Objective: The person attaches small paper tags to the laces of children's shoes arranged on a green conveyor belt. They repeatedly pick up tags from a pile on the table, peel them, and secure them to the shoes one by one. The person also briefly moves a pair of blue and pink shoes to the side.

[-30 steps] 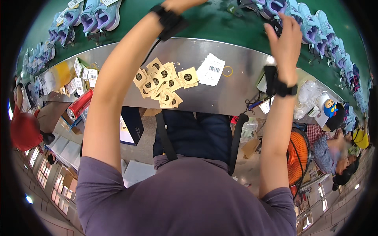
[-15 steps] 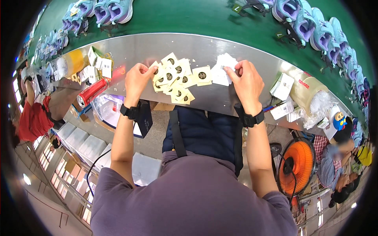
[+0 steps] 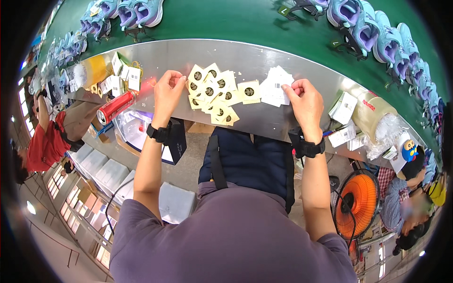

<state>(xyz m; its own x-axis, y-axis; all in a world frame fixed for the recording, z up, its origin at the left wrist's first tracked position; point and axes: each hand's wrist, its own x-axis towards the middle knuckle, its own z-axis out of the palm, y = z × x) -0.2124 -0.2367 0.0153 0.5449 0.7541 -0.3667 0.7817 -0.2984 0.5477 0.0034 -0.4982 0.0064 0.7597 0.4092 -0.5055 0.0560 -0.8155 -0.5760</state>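
Observation:
My left hand (image 3: 168, 95) is just left of a loose pile of pale yellow square stickers (image 3: 208, 90) with round dark prints. Its thumb and fingers are pinched together; whether anything thin is between them cannot be seen. At the right, my right hand (image 3: 306, 101) is closed on the edge of a white label in a fanned stack of white labels (image 3: 274, 86), its thumb lying on top. Between the pile and the stack lies another yellow sticker (image 3: 248, 92). All of these rest on the metal bench (image 3: 207, 49).
A red can (image 3: 115, 107) lies at left beside white tags (image 3: 133, 79) and a yellow tape roll (image 3: 94, 70). More tags (image 3: 344, 107) and a clear tape roll (image 3: 373, 113) are at right. Shoes (image 3: 364, 29) stand on the green surface beyond; an orange fan (image 3: 357, 203) is below right.
My left hand has come away from the yellow stickers, slightly to the left of the pile. My right hand stays at the white labels. The whole view has shifted a little.

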